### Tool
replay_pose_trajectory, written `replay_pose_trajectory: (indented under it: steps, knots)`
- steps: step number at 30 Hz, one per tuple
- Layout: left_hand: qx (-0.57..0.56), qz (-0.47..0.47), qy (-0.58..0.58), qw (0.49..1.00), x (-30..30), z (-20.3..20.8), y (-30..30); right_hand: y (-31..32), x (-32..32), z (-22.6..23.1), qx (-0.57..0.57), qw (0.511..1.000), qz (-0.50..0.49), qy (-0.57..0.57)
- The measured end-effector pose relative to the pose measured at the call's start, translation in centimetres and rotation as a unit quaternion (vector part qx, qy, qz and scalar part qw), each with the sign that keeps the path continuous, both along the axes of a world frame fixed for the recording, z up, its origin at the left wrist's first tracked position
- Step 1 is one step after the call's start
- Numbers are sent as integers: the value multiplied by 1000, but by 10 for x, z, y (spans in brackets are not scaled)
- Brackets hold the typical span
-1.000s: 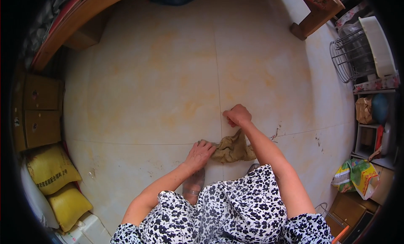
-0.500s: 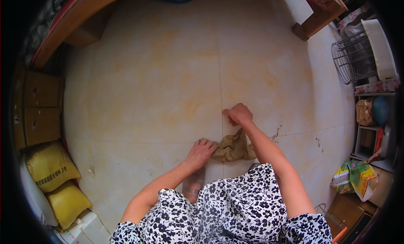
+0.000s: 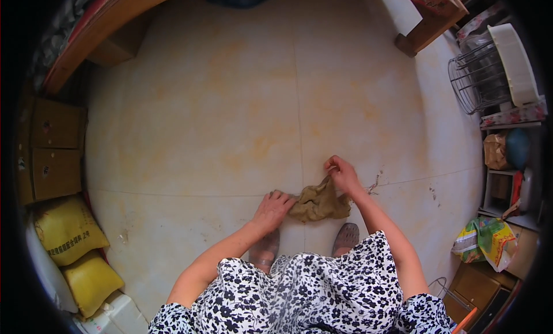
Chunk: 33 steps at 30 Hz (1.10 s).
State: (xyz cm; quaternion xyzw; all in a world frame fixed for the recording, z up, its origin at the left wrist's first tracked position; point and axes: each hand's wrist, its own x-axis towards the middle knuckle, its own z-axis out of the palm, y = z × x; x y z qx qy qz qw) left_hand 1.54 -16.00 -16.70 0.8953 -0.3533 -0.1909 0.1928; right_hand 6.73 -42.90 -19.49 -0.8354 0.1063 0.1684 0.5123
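The brown cloth (image 3: 315,205) lies crumpled on the pale tiled floor (image 3: 224,115), just in front of the person's feet and between the two hands. It sits over the crossing of the tile joints, its folds bunched in the middle and its upper right part drawn up to a peak. The left hand (image 3: 273,212) is palm down at the cloth's left end, fingers slightly bent and touching it; I cannot tell whether they grip it or only rest there. The right hand (image 3: 342,176) is at the peak, its fingers curled in toward the thumb; the contact is partly hidden, so I cannot tell whether the fabric is pinched.

Below the cloth are a left shoe (image 3: 265,246) and a right shoe (image 3: 345,237), both dark, under the hem of a black-and-white floral garment (image 3: 305,282). Dark specks (image 3: 434,194) are scattered on the floor to the right.

Along the left side stand wooden drawers (image 3: 56,132), with an upper yellow sack (image 3: 68,227) and a lower yellow sack (image 3: 92,282) near them, next to a white sack (image 3: 49,268). On the right are a wire rack (image 3: 469,83) beside a white plastic tray (image 3: 511,63), a brown paper bag (image 3: 495,151) next to a blue round object (image 3: 517,148), and a green-and-yellow plastic bag (image 3: 485,242) lower down. A wooden leg (image 3: 427,31) stands at the upper right.
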Motion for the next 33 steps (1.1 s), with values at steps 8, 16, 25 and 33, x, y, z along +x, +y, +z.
replay_pose_trajectory:
  steps: [8,16,25,33]
  knots:
    - [-39,30,42,998,9,-10,7,6,-80,51,-238,852,370,-285]
    - [-112,58,84,988,67,1,10,-6,-9,61,-141,955,216,-148]
    - [8,87,-155,984,162,2,-29,-9,93,14,-287,911,172,-242]
    - [-38,115,-82,989,83,-15,17,27,26,15,-286,906,270,-154]
